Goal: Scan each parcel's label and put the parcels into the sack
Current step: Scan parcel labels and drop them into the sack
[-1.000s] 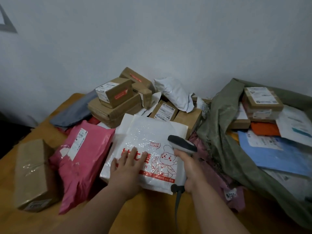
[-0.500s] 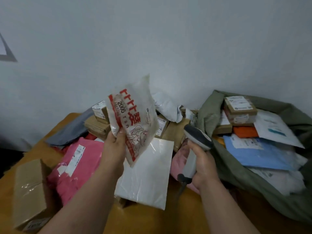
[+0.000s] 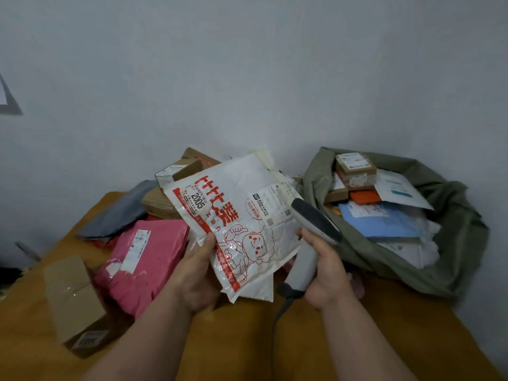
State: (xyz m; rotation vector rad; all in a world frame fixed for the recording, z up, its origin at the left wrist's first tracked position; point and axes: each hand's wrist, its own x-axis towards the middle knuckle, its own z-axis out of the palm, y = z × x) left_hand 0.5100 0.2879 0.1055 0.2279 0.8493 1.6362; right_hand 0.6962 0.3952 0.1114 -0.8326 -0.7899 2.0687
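Both hands are busy: my left hand (image 3: 196, 273) pinches the white printed parcel (image 3: 236, 218) by its lower left edge, holding it up tilted over the table (image 3: 247, 347). My right hand (image 3: 327, 273) grips the scanner (image 3: 309, 240), its head right against the parcel's label (image 3: 277, 206), with the green sack (image 3: 450, 243) off to the right.

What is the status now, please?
Left hand grips white printed parcel, lifted. Right hand holds scanner at its label. Sack open, nothing blocking.
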